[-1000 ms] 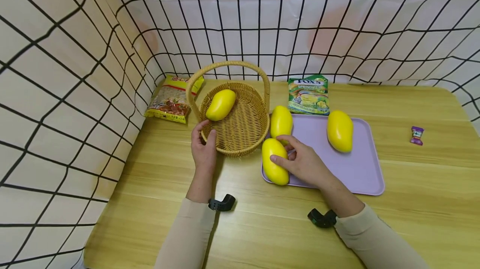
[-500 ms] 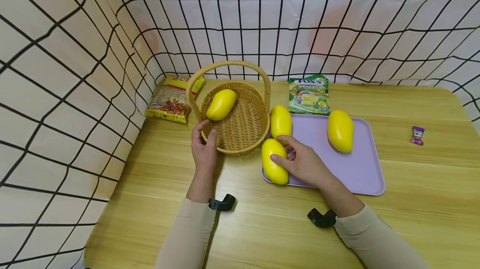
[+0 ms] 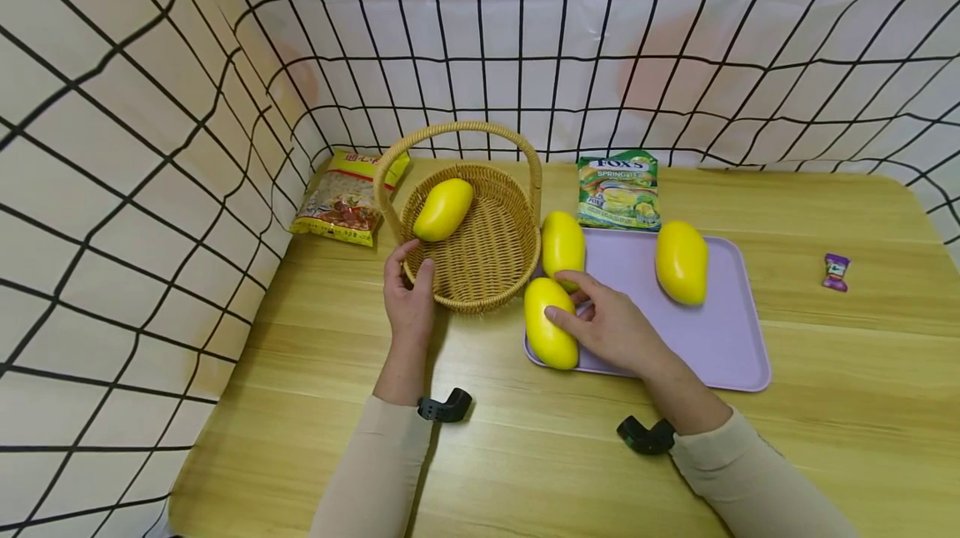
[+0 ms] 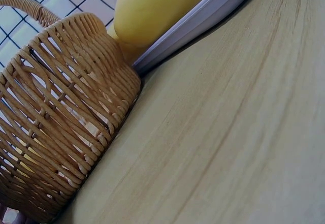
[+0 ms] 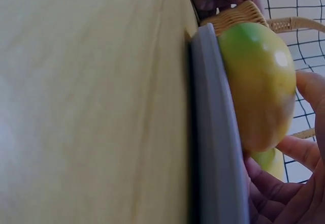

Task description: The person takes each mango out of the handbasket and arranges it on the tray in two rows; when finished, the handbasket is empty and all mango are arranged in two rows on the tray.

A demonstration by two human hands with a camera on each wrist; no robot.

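Observation:
My left hand [image 3: 408, 301] is at the left front of a round wicker basket [image 3: 480, 301], gripping its side with the thumb at the rim. One yellow mango [image 3: 443, 210] lies inside the basket. My right hand [image 3: 611, 326] holds another mango [image 3: 550, 326] at the left front corner of a lilac tray [image 3: 675, 346], thumb on its near side and fingers on the far side. In the right wrist view, this mango [image 5: 256, 87] shows a greenish end and sits just above the tray edge [image 5: 218, 132]. Behind it lies a third mango [image 3: 562, 248].
Another mango [image 3: 681, 263] lies at the tray's right. A green FOX'S candy bag [image 3: 618, 191] stands behind the tray. A yellow food packet [image 3: 345, 198] lies left of the basket, and a small purple wrapped candy [image 3: 836, 271] at the far right. Grid-patterned cloth walls [image 3: 495, 47] border the table.

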